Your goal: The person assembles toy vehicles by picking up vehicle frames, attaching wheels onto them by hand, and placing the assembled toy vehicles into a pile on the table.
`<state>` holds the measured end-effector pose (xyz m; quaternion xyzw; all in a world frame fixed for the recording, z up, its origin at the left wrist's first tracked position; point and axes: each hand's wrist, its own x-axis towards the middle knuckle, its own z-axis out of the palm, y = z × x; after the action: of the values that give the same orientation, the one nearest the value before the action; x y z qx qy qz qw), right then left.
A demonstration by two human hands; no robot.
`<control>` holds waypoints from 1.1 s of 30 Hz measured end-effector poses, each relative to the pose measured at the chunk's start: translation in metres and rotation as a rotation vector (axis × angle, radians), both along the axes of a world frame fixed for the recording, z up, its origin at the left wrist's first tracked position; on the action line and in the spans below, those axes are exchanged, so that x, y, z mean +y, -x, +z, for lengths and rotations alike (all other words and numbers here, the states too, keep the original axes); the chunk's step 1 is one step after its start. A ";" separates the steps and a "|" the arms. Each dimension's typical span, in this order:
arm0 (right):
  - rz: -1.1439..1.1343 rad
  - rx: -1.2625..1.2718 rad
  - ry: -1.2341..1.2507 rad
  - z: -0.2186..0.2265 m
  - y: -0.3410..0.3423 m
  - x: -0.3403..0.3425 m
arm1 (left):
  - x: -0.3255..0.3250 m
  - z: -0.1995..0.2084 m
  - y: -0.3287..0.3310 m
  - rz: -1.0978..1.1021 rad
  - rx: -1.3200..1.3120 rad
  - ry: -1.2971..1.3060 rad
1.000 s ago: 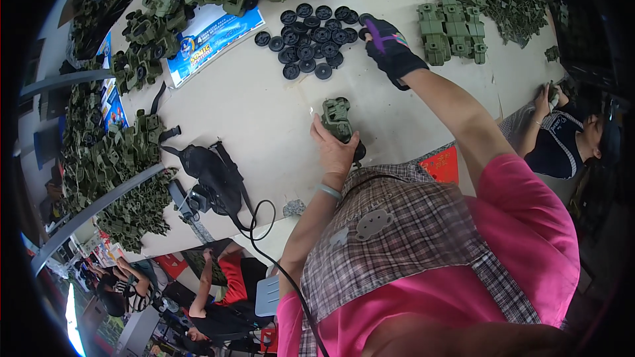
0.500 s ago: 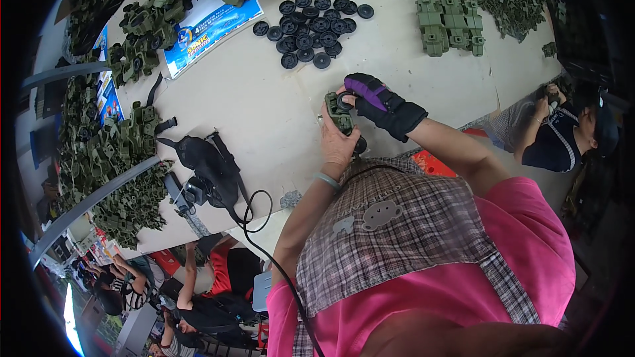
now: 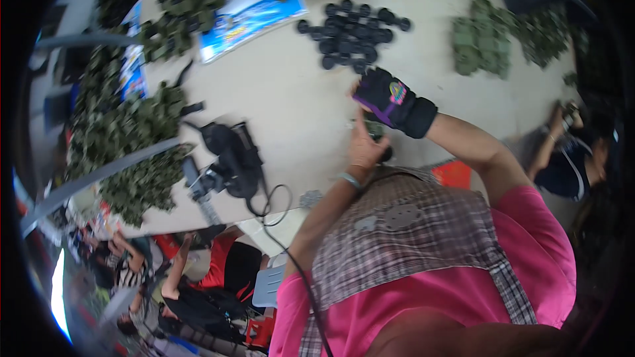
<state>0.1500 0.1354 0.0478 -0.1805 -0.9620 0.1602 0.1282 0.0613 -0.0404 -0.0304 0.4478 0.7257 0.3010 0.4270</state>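
My left hand (image 3: 362,149) is wrapped round a green plastic toy vehicle (image 3: 374,130), held low over the table near my apron. A black wheel (image 3: 387,155) shows at the near end of the toy. My right hand (image 3: 395,102), in a black and purple fingerless glove, lies over the toy's far end and covers part of it. Its fingertips are blurred and mostly hidden, so what they hold cannot be made out. Just beyond that hand a pile of black toy wheels (image 3: 350,36) lies on the table.
Green toy parts (image 3: 481,39) stand at the far right, beside a heap of small green pieces (image 3: 542,36). More green parts (image 3: 139,152) cover the left side. A black bag (image 3: 231,155) with a cable lies left of my hands. Other people sit around the table (image 3: 291,99).
My right hand has turned and shifted from beside the toy to over its far end, toward the wheels. My left hand keeps the toy. The whole view has swung and blurred.
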 end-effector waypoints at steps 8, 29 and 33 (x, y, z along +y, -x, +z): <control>-0.005 -0.103 0.088 0.006 0.026 -0.013 | -0.008 -0.018 -0.003 -0.043 0.059 -0.039; -0.791 0.388 1.043 0.006 -0.027 -0.030 | 0.007 0.019 0.036 0.305 -0.690 -0.065; -0.547 0.268 1.350 0.029 -0.023 -0.095 | 0.016 0.013 0.063 0.514 -0.582 -0.167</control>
<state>0.1733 0.0408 0.0766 -0.4320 -0.5510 0.7000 0.1408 -0.0016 -0.0247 -0.0170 0.1807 0.6359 0.5702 0.4876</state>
